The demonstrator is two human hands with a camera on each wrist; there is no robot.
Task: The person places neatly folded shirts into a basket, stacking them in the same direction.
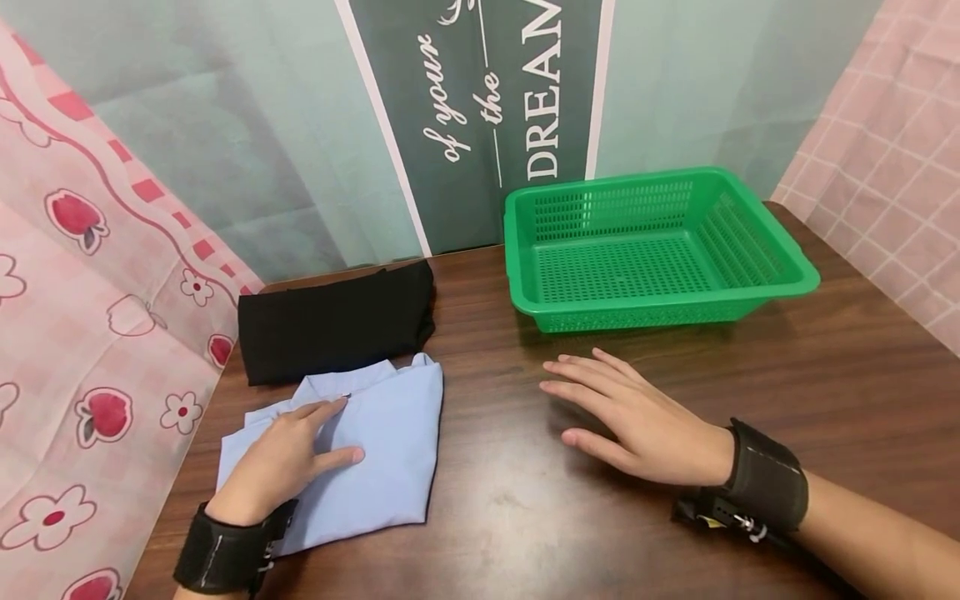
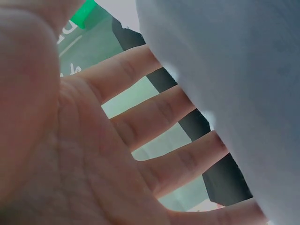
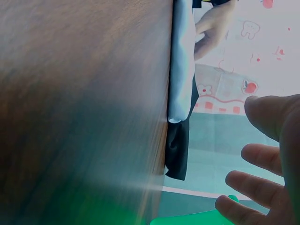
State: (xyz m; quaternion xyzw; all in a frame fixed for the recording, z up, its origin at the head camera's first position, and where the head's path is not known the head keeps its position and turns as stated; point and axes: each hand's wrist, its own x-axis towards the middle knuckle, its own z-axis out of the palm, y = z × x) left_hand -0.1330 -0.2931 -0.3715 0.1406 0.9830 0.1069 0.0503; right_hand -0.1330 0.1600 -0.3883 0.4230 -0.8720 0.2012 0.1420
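Observation:
A folded light blue shirt (image 1: 382, 450) lies at the table's left front, partly over a folded black garment (image 1: 333, 321) behind it. My left hand (image 1: 288, 454) rests flat on the blue shirt, fingers straight and spread. In the left wrist view the left hand (image 2: 140, 136) shows its straight fingers against the blue cloth (image 2: 243, 84). My right hand (image 1: 626, 417) hovers or rests open on the bare wood, fingers extended toward the left, between the shirt and the green basket (image 1: 780, 287). The right wrist view shows the right hand (image 3: 262, 159) with fingers spread and the shirt's edge (image 3: 182, 70).
The green plastic basket holds nothing and stands at the back right of the dark wooden table (image 1: 825, 392). A teal backdrop with a lettered banner (image 1: 487, 100) rises behind. Pink patterned cloth (image 1: 82, 333) hangs at the left and pink checked cloth at the right.

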